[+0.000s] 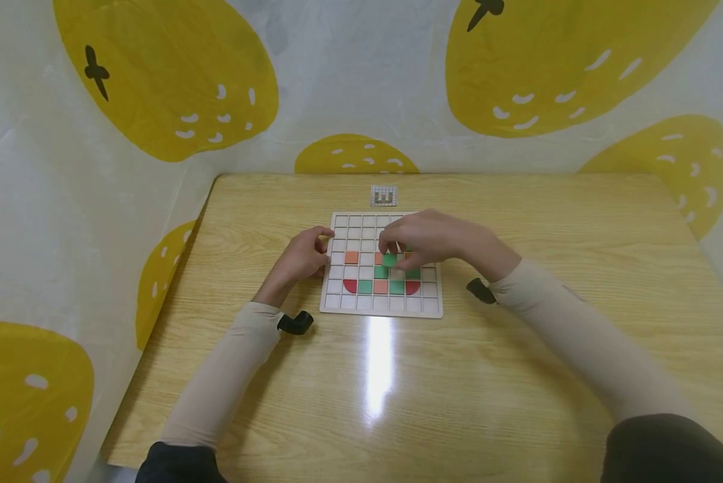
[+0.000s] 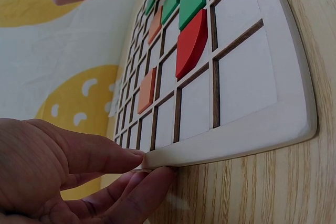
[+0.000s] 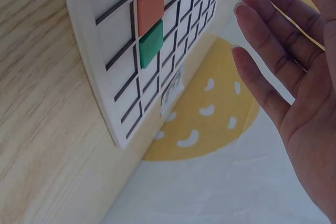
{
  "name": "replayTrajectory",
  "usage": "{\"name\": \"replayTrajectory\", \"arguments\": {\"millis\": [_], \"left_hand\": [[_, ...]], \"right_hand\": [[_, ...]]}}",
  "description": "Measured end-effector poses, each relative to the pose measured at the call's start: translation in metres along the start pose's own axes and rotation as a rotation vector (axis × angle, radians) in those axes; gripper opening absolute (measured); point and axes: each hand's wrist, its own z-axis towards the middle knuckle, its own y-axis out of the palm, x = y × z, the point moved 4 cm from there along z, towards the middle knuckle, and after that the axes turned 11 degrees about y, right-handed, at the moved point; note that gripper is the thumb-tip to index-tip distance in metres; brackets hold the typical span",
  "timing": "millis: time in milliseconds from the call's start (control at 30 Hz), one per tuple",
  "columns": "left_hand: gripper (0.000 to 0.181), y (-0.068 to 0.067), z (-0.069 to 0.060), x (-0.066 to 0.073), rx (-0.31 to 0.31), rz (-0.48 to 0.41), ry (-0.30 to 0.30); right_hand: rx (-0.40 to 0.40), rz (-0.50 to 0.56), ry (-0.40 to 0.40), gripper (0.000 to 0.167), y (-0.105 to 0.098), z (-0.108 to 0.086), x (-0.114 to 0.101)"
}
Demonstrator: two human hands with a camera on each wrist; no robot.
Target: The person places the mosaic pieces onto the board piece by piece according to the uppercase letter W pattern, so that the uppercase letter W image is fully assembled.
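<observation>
A white wooden grid board (image 1: 381,313) lies on the table. My left hand (image 1: 302,258) grips its left edge; in the left wrist view the thumb rests at the rim with fingertips beside it. Above the grid, my right hand (image 1: 428,236) pinches a green square tile (image 1: 389,259), which also shows between its fingertips in both wrist views. Set in the grid are several green tiles (image 1: 365,287), several orange tiles (image 1: 351,257) and two red round-cornered pieces (image 1: 350,286). The right hand covers part of the grid's upper right.
Behind the board lies a small card (image 1: 383,196) with a dark pattern on a grid. Wood-grain tabletop (image 1: 265,402) surrounds the board. A patterned sheet (image 1: 361,80) hangs along the table's back and left sides. Black wrist devices (image 1: 296,323) stick out from both sleeves.
</observation>
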Motion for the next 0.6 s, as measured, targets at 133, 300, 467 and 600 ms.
{"name": "replayTrajectory", "arguments": {"millis": [133, 300, 467, 600], "left_hand": [[0.054, 0.0, -0.001, 0.001, 0.002, 0.001, 0.001], [0.054, 0.0, 0.0, -0.001, 0.0, -0.002, -0.002], [0.054, 0.0, 0.0, 0.0, -0.001, -0.002, 0.001], [0.054, 0.0, -0.001, 0.0, 0.001, -0.005, 0.004]], "right_hand": [[-0.006, 0.008, 0.001, 0.023, 0.002, 0.006, -0.001], [-0.02, 0.011, 0.016, 0.023, 0.005, 0.01, -0.003], [-0.025, 0.015, 0.015, 0.024, 0.008, 0.014, -0.006], [-0.018, 0.021, 0.003, 0.023, 0.01, 0.019, -0.008]]}}
